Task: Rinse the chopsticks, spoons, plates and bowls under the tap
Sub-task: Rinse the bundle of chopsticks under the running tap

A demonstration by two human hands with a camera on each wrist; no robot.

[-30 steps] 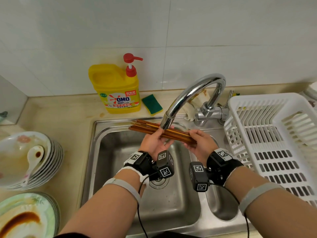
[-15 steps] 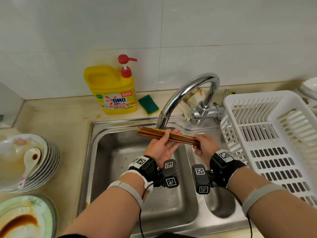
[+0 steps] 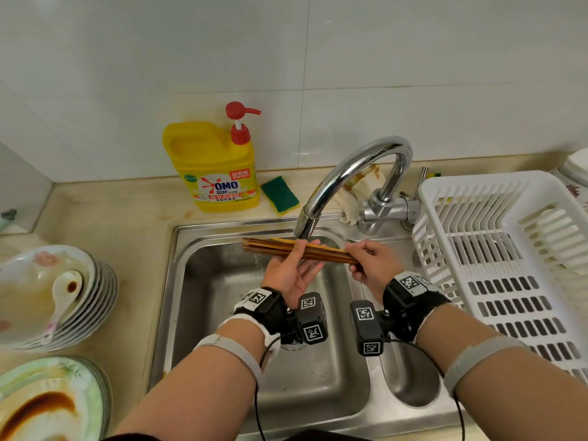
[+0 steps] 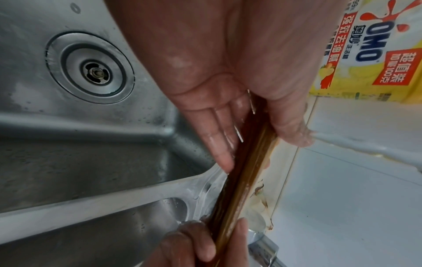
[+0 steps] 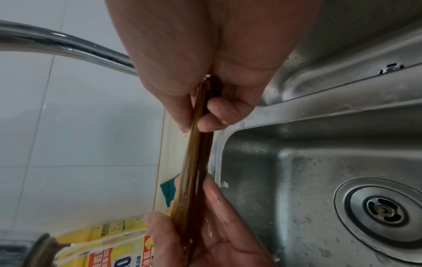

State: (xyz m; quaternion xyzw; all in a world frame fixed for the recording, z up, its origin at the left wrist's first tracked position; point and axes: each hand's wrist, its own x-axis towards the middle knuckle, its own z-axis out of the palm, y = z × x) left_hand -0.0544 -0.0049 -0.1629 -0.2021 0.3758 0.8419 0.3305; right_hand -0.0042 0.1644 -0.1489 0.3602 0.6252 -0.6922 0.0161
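Yellow detergent jug with red pump (image 3: 216, 167), upper centre of the head view on the beige desk (image 3: 105, 211), label reads "OMO"; smaller print not legible. Green scouring sponge (image 3: 280, 195) just right of it. At left, stacked white bowls (image 3: 57, 297) hold a stained white ceramic spoon (image 3: 65, 294); below, green-rimmed plates (image 3: 47, 405) carry brown sauce. White slatted plastic drying basket (image 3: 509, 249) at right. Bundle of brown wooden chopsticks (image 3: 286, 249) lies level under the chrome tap spout (image 3: 346, 176), above the steel sink (image 3: 222, 313). Left hand (image 3: 291, 273) supports it on straight fingers, thumb over; right hand (image 3: 370, 261) grips its right end.
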